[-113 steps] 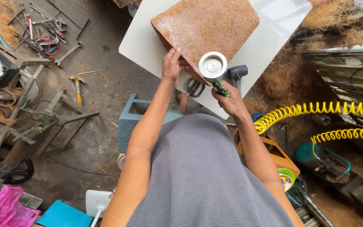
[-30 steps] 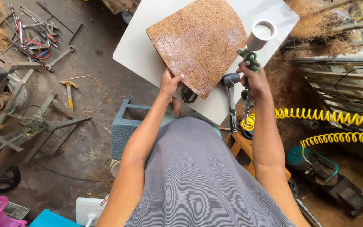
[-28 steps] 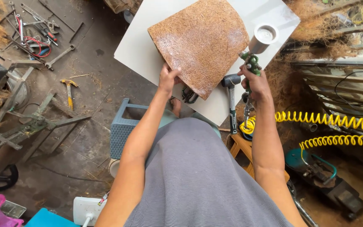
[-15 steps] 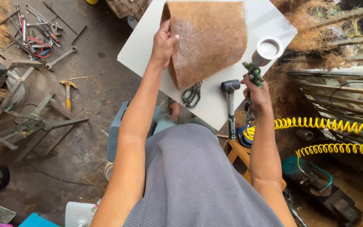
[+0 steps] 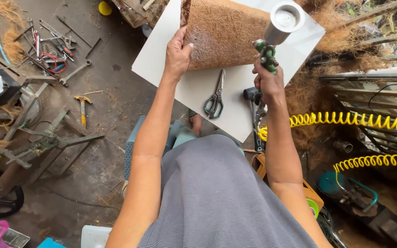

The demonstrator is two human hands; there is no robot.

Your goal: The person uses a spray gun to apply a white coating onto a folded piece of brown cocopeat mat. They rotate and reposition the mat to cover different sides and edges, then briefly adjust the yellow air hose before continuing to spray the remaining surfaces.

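Hands grip a fibre mat (image 5: pixel 224 32) and spray gun (image 5: pixel 272 39).

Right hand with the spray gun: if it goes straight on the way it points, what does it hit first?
Likely the brown fibre mat that the left hand lifts; the right hand aims the spray gun toward it. Depth is unclear; it may pass above the white board.

Bare white surface (image 5: pixel 161 64) lies open left of the left hand (image 5: pixel 178 53), and a clear strip runs below the fibre mat (image 5: pixel 224 32); scissors (image 5: pixel 215 97) block its middle, a hammer (image 5: pixel 253 98) crowds the right edge under the right hand (image 5: pixel 267 82)
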